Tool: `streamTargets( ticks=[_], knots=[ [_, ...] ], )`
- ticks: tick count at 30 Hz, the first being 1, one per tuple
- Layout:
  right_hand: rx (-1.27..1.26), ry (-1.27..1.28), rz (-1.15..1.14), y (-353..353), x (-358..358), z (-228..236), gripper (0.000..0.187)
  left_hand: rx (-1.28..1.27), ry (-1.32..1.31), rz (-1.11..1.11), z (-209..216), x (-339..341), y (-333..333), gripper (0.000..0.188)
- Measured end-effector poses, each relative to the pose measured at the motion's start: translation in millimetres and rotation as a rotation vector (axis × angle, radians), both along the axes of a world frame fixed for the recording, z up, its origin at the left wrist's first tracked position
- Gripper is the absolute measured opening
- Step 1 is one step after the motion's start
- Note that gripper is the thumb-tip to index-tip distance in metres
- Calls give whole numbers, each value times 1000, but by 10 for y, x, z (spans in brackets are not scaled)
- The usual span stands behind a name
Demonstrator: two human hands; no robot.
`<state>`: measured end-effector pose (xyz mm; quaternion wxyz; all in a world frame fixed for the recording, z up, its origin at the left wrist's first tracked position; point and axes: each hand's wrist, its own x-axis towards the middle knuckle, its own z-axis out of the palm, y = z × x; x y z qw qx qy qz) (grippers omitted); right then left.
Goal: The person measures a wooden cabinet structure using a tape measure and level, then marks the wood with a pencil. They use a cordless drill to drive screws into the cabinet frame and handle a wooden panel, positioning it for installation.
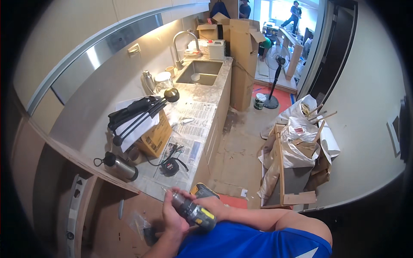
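The drill point(200, 216) is held in the air in front of the near edge of the surface point(151, 179), close to its near right corner. Its thin bit points away from the person, to the left, toward this near edge. The left hand point(173, 216) is curved about the front part of the drill, with its fingers bent around the chuck. The right hand point(211, 207) is closed on the drill from the other side; how its fingers lie on the grip, I cannot tell. The yellow battery point(202, 189) shows beyond the right hand.

On the surface, newspaper point(195, 124) is spread along the right edge. The tape measure point(170, 167) lies on it, near the near end. A steel bottle point(121, 167) stands tilted in the view at the near left corner. Behind it is a carton point(157, 136), with black rods point(144, 117) lying on top. The sink point(198, 76) is set in toward the far edge, with a tap point(175, 47) at its left side.
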<state>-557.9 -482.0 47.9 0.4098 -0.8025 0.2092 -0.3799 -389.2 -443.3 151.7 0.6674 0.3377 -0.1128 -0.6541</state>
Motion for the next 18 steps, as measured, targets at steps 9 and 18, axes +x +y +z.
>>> streamTargets(
  ticks=[9, 18],
  knots=[
    [676, 5, 272, -771, -577, 1, 50, -274, -186, -220, 322, -242, -896, 57],
    [975, -542, 403, -1101, -522, 116, 75, -280, -270, -51, 225, -361, -1085, 54]
  ],
)
